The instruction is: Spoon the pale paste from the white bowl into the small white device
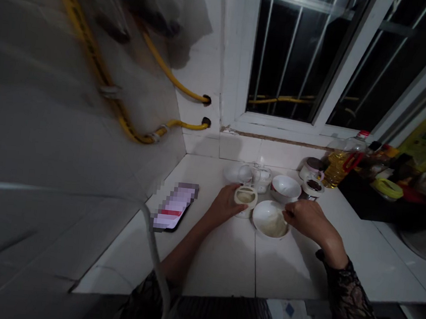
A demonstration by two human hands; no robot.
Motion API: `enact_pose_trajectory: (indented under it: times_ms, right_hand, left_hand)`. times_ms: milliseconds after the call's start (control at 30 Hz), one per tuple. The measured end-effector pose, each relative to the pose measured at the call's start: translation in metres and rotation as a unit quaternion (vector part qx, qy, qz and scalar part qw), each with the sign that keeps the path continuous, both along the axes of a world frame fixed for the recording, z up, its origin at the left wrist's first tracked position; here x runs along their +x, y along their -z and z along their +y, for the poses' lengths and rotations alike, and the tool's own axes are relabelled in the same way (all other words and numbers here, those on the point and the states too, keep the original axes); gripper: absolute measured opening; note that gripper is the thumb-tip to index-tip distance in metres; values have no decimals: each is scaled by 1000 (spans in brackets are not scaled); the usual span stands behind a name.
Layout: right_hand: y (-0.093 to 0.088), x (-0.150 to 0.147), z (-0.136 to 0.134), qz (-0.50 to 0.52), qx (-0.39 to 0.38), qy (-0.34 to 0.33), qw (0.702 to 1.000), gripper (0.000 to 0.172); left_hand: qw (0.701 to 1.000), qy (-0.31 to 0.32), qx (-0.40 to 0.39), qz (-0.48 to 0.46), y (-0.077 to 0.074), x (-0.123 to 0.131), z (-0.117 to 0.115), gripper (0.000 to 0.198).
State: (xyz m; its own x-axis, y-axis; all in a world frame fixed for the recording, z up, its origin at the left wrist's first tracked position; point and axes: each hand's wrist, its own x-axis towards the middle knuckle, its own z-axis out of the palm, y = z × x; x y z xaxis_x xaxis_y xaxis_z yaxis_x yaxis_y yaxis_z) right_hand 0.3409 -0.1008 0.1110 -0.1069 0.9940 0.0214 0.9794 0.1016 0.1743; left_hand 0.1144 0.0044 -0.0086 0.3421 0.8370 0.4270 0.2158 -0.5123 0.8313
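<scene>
**L hand** (pixel 224 205): closed on side of round wht plastic cup (pixel 245 198)
**Cup:** on tiled counter (pixel 225 262), looks light, stiff; hold by outer wall
**R hand** (pixel 304 215): curled by rim of wht bowl (pixel 256 223), grip can't tell
**Bowl:** just R of cup; soft-looking pale paste (pixel 272 225) inside

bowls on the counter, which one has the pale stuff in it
The front white bowl, right beside the right hand, holds a pale mass; the other white bowl, farther back toward the window, shows none of it.
</scene>
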Motion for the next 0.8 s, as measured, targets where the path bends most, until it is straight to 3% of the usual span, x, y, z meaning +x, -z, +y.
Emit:
enact_pose_trajectory:
  times_ms: [133, 233, 367, 533, 667, 800]
  right_hand:
    - [7, -8, -3, 51, -57, -59, 995, 22]
    - [6, -10, 0, 66, -38, -57, 995, 24]
    - [4, -10, 12, 15, 32, -50, 998, 27]
    - [10, -4, 13, -34, 6, -120, 992, 22]
    - [3, 3, 3, -11, -51, -144, 988, 24]
    - [-8, 0, 6, -30, -16, -128, 991, 26]
  left_hand:
    - [1000, -5, 2, 4, 0, 1, 0, 59]
    - [1000, -10, 2, 7, 0, 1, 0, 60]
    - [1000, -7, -1, 9, 0, 0, -1, 61]
    - [1000, -3, 3, 4, 0, 0, 0, 60]
    - [1000, -6, 8, 12, 1, 0, 1, 60]
    - [1000, -10, 7, 16, 2, 0, 0, 59]
